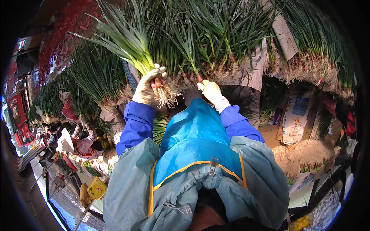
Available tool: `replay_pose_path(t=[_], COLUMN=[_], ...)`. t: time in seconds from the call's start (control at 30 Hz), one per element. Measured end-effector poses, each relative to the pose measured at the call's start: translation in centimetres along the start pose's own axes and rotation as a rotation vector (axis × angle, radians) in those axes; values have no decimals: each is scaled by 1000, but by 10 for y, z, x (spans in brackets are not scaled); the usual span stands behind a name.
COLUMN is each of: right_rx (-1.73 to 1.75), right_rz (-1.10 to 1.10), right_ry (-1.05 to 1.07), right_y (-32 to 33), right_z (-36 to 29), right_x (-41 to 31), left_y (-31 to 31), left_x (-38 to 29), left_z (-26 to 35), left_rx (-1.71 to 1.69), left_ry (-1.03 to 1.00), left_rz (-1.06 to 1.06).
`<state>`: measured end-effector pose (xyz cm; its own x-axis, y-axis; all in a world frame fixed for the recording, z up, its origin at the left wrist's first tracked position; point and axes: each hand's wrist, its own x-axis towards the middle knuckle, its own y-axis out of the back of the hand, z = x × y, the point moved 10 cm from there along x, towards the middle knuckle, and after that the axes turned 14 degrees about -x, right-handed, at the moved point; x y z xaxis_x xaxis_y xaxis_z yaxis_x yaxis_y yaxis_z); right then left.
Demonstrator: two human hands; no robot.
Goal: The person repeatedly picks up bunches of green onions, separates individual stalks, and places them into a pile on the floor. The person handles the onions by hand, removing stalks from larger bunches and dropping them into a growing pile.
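Observation:
My left hand, in a pale glove, is closed around a small bunch of green onions; their reddish bases and whitish roots hang below the fingers, and the leaves point up and left. My right hand, gloved too, pinches the reddish base of a single green onion at the front edge of a large heap of green onions. The heap lies with its roots towards me. A blue apron covers my front between the arms.
More rows of green onions extend left, others right. A printed sack hangs at the right above a root-side-up pile. Another person in a checked garment is at the left. A yellow bag lies lower left.

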<state>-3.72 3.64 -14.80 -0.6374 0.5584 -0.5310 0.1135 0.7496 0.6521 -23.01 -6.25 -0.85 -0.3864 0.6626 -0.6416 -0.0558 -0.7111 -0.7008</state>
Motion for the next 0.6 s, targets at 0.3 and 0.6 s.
replay_pose_path(t=[0.3,0.6], right_rx=[-165,-45], right_rz=[-322,-31], right_ry=[484,370], right_y=[6,32], right_z=[-81,-109], right_x=[-39,36], left_y=[57,57], left_x=[39,19], left_z=[-94,-88], left_rx=[343,393], left_ry=[-41,-86], left_rz=[43,33])
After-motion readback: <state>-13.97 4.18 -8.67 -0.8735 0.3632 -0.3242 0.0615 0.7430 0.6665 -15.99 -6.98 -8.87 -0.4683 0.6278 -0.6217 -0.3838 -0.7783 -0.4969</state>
